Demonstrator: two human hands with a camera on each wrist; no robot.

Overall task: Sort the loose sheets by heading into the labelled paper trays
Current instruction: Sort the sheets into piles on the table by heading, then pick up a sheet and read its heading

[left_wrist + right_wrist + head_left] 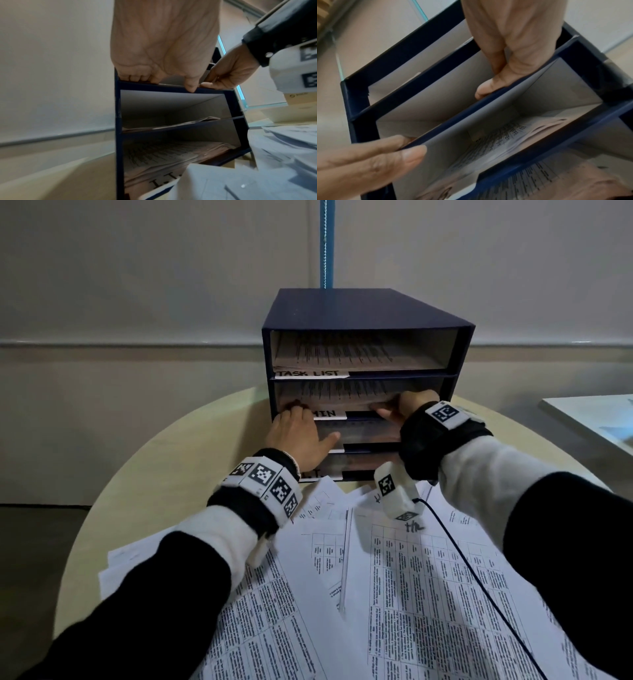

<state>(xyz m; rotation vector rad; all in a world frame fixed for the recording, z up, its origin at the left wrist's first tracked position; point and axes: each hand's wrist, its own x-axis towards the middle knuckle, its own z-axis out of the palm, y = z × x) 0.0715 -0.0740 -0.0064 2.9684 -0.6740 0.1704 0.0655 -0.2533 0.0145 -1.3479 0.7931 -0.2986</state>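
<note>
Printed white loose sheets (pixel 394 577) wait unsorted on the surface; I curl my left hand (pixel 296 436) and right hand (pixel 404 409) over the navy tray unit's (pixel 359 313) second shelf, probably seating papers.

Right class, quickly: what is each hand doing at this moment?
Left hand: fingers curled over the front edge of the second tray, thumb out.
Right hand: pinching the sheets in that same tray.

Navy tray unit (pixel 359 309), white b/w-printed sheets (pixel 411 594), beige table (pixel 144 474)
</note>
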